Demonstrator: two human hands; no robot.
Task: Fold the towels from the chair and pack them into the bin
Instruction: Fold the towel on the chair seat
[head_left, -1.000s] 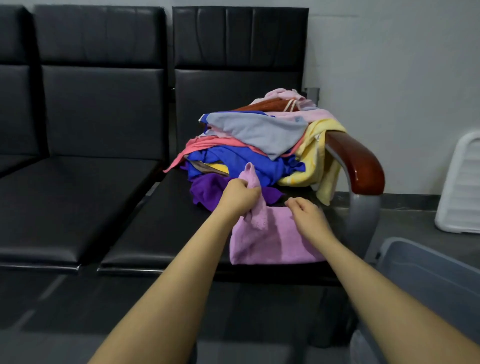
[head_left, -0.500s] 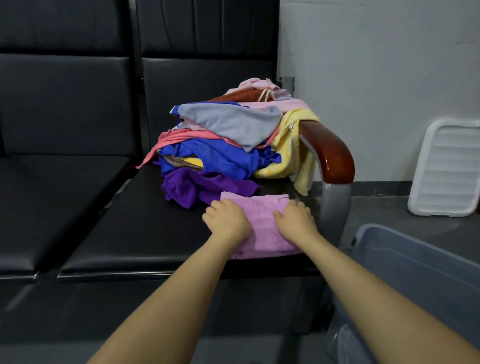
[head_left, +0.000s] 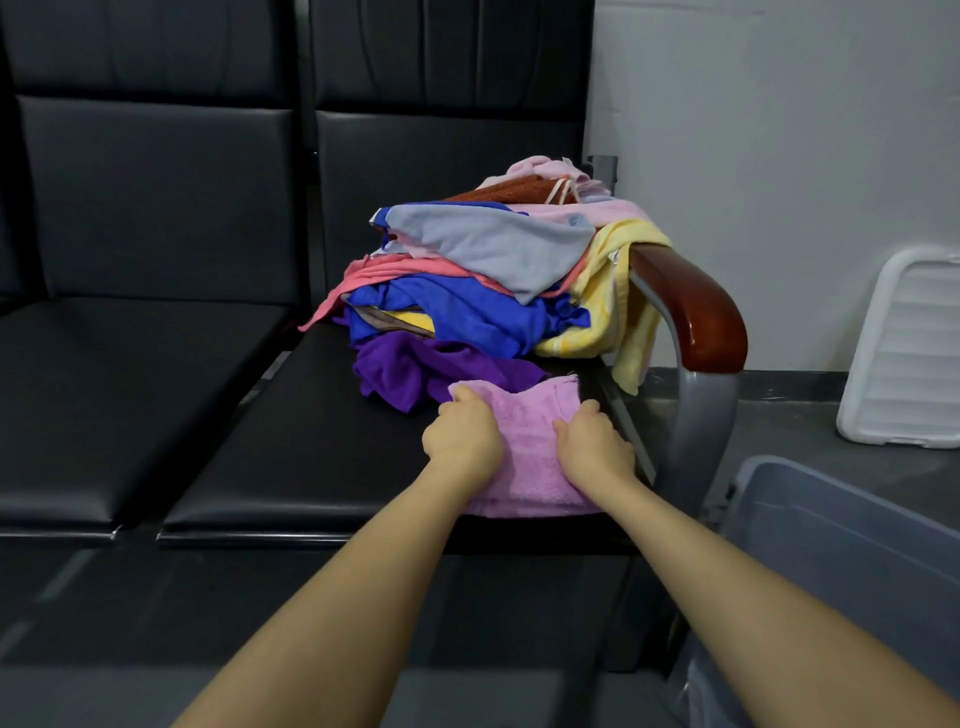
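Observation:
A folded lilac towel (head_left: 530, 452) lies on the front of the black chair seat (head_left: 311, 447). My left hand (head_left: 462, 441) grips its far left corner with curled fingers. My right hand (head_left: 595, 444) holds its right side, fingers curled at the far edge. Behind it sits a loose pile of towels (head_left: 483, 291): purple, blue, grey, pink, yellow and brown ones, some draped over the armrest. The grey bin (head_left: 831, 545) stands on the floor at the lower right; its inside is mostly out of view.
A brown wooden armrest (head_left: 691, 312) on a grey metal post rises just right of my right hand. A white ribbed lid (head_left: 909, 353) leans against the wall. More black seats (head_left: 104, 389) extend to the left.
The towel's raised flap came down into a folded rectangle a second ago. Since then both hands have slid to its far edge, and my view has shifted slightly.

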